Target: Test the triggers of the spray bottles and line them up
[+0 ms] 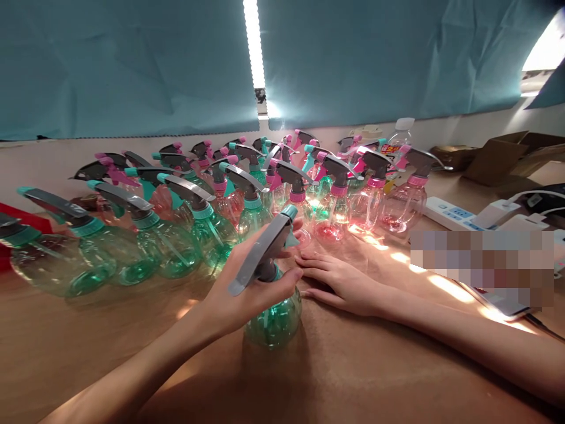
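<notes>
My left hand (247, 288) is wrapped round the neck of a green spray bottle (274, 321) with a grey trigger and teal nozzle. The bottle stands upright on the brown table (353, 377) in front of me. My right hand (339, 281) lies flat on the table just right of the bottle, fingers stretched out and holding nothing. Behind both hands stand several green spray bottles (176, 247) on the left and several pink spray bottles (366, 203) on the right, all with grey triggers.
A white power strip (450, 213) with plugged chargers lies at the right. Cardboard boxes (507, 154) sit at the far right. A clear drink bottle (401, 136) stands behind the pink bottles. A teal curtain (132, 65) hangs behind the table. A red object (17, 219) shows at the left edge.
</notes>
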`<action>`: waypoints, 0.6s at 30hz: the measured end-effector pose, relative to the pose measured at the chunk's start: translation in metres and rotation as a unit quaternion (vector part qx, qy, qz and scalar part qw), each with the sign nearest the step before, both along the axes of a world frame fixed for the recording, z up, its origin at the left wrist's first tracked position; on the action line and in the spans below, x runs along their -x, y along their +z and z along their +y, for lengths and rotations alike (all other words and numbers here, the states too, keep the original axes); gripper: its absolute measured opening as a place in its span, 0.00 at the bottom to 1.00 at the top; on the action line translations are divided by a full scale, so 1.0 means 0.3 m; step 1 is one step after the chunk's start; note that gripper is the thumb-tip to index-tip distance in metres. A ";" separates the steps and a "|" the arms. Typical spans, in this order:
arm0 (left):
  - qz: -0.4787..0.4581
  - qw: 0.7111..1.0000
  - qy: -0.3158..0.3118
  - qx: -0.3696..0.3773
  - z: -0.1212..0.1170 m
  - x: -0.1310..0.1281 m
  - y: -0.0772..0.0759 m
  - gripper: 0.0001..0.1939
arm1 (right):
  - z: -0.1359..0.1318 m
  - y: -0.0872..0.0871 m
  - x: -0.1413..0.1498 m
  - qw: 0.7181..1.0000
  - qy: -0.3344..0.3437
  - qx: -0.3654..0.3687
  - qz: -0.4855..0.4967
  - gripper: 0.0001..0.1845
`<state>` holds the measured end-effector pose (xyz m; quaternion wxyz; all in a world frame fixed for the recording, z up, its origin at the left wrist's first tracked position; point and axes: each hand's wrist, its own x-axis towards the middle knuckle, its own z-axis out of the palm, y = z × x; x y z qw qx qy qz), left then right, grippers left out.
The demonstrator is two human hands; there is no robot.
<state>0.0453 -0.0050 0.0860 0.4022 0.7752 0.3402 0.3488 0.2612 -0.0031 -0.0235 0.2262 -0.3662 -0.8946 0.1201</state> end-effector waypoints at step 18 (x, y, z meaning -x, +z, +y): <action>0.056 0.995 0.055 -0.066 -0.075 0.122 -0.063 0.18 | -0.112 0.215 0.062 0.992 0.002 0.073 -0.105 0.17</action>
